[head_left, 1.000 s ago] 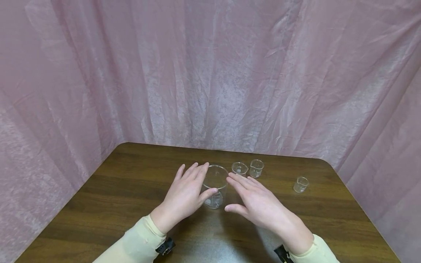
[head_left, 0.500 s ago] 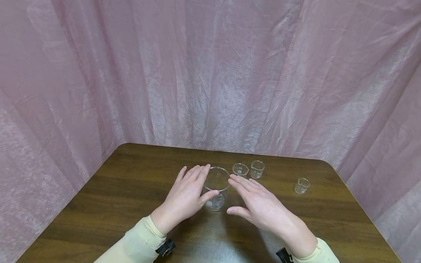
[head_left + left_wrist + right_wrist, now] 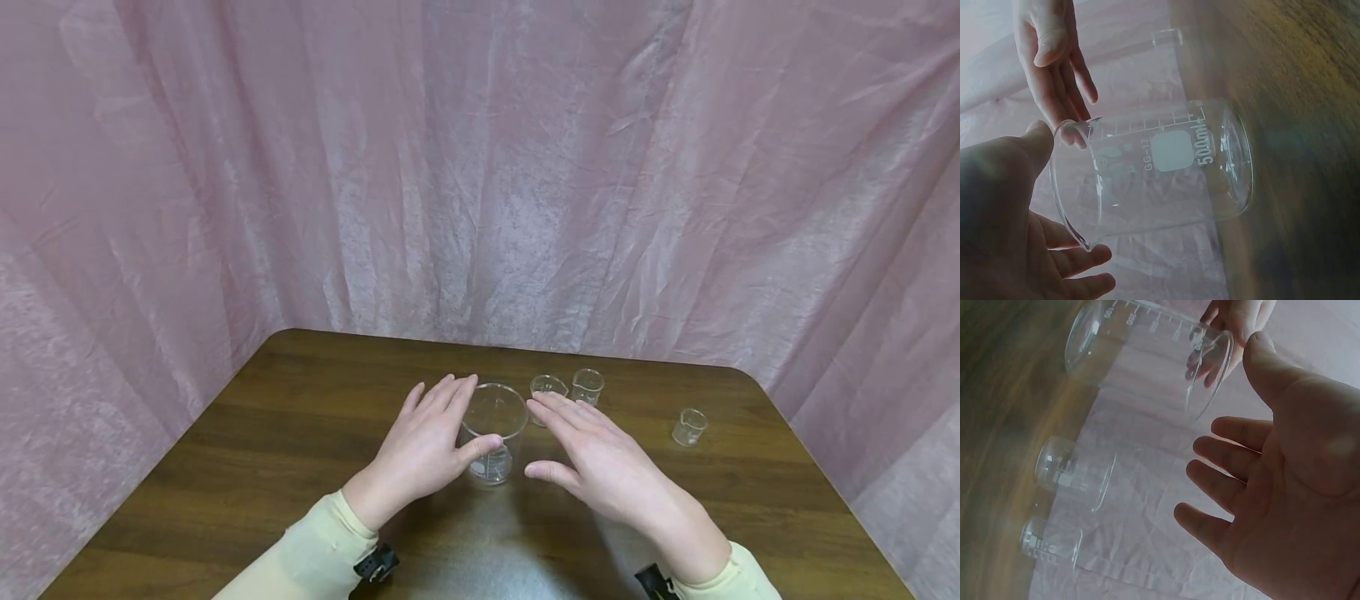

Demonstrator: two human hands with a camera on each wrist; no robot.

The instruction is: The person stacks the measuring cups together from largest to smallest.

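Observation:
A large glass beaker (image 3: 491, 468) stands upright on the table between both hands. The left wrist view shows its "500ml" marking (image 3: 1205, 141) and spout. My left hand (image 3: 422, 442) is at its left side, thumb and fingertips spread around the rim without curling onto it. To the beaker's right, my right hand (image 3: 603, 462) hovers with fingers straight and thumb apart. In the right wrist view that palm (image 3: 1310, 487) holds nothing, and a gap shows between its fingers and the beaker's rim.
Behind the right fingertips stand two smaller beakers, a medium one (image 3: 549, 385) and a lesser one (image 3: 589, 383). Farther right is a tiny beaker (image 3: 689, 427). The wooden table (image 3: 247, 467) ends at a pink curtain (image 3: 480, 183).
My right hand has shifted slightly right, widening its gap from the large beaker. The left hand stays almost still beside the rim. The whole table view has slipped slightly downward.

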